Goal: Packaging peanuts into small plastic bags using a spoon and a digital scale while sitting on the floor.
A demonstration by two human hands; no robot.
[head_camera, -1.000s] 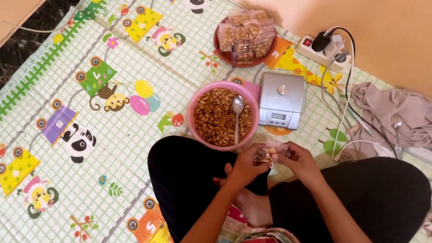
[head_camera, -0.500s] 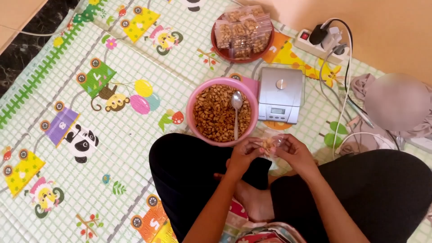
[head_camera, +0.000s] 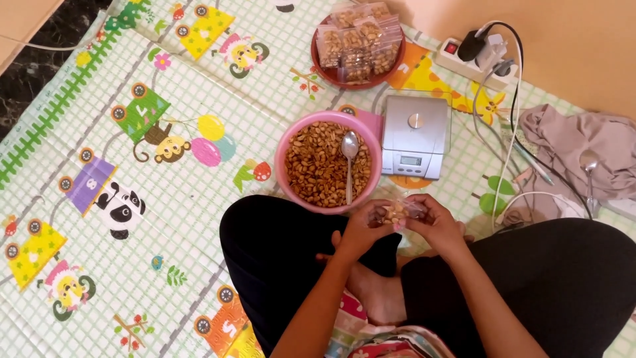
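On the play mat [head_camera: 165,199], a pink bowl [head_camera: 285,142] of roasted nuts with a spoon [head_camera: 349,159] lying in it sits just in front of the person's crossed legs, and a red plate [head_camera: 318,56] of filled packets lies beyond it toward the mat's far edge. The left hand [head_camera: 361,232] and right hand [head_camera: 434,222] meet just below the bowl's near rim, both pinching a small clear bag of nuts [head_camera: 396,212] between their fingertips. A silver kitchen scale [head_camera: 416,136] stands just right of the bowl, with a power strip [head_camera: 474,59] behind it and crumpled grey cloth [head_camera: 576,149] at the mat's right edge.
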